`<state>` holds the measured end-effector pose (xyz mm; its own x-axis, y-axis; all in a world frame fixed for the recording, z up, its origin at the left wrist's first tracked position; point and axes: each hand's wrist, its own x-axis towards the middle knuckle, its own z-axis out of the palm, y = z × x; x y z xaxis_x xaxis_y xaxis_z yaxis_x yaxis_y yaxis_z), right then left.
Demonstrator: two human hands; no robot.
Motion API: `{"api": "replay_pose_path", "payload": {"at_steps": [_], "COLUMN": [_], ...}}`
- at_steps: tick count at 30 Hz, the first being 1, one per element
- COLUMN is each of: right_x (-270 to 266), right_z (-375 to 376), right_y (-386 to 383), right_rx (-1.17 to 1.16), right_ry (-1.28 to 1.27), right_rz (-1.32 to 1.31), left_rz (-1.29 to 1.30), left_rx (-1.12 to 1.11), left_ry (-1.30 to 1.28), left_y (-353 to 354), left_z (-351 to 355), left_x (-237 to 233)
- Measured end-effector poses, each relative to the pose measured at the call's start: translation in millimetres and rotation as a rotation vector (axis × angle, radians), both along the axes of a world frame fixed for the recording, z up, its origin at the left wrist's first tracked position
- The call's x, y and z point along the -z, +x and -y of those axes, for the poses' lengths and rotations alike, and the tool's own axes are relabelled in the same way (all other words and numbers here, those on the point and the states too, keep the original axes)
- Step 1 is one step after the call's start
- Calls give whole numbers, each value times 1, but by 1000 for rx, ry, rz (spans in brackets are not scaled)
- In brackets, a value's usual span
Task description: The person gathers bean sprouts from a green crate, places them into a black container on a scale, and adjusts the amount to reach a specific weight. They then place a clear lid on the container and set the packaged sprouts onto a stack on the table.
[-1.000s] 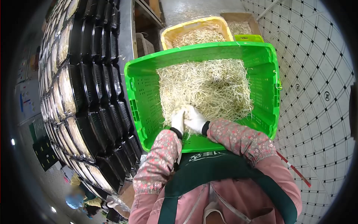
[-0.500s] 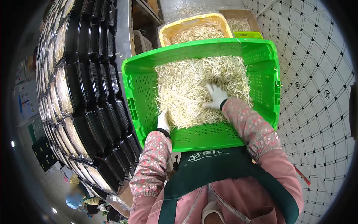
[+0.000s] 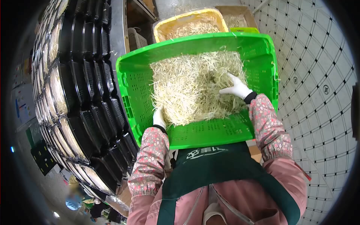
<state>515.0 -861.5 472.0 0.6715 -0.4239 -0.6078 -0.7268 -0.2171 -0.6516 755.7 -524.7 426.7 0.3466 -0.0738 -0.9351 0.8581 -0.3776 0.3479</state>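
A green plastic crate (image 3: 195, 141) with perforated walls sits in front of me, holding a bed of pale bean sprouts (image 3: 176, 90). My right hand (image 3: 237, 89), in a white glove, is over the right part of the sprouts, thumb and fingers spread; its fingertips touch or nearly touch them. Around it the sprouts look darker and churned, with a hollow near the fingers. My left hand (image 3: 159, 119), also gloved, lies at the left front edge of the sprouts beside the crate wall. Its fingers look stretched out, partly hidden by sprouts.
Tall stacks of black trays (image 3: 86, 82) with pale contents rise close at the left. Behind the crate stand a yellow tub (image 3: 187, 28) of sprouts and a cardboard box (image 3: 240, 17). Patterned floor (image 3: 311, 93) lies at the right. Another person (image 3: 75, 200) is at the lower left.
My right hand has moved right across the sprouts, and the darker disturbed patch there is larger. The left hand stays at the left front edge. The view has shifted slightly.
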Motion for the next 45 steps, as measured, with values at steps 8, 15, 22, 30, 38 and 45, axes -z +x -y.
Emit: {"api": "replay_pose_path", "payload": {"at_steps": [8, 15, 22, 30, 38, 45], "right_x": [15, 35, 34, -7, 63, 46], "right_z": [-77, -129, -31, -24, -46, -162], "right_y": [2, 28, 11, 59, 106, 111], "right_rx": [-432, -855, -12, 178, 262, 117], "right_ry": [-211, -388, 248, 262, 47, 26], "right_rz": [-9, -234, 84, 246, 305, 314], "left_rz": [139, 123, 62, 168, 264, 280], "left_rx": [-113, -80, -147, -276, -280, -202], "left_ry": [10, 82, -72, -130, -100, -410], "left_y": [-4, -7, -1, -7, -21, -52], "left_z": [16, 23, 5, -9, 10, 68], "left_x": [-19, -31, 0, 53, 61, -1]}}
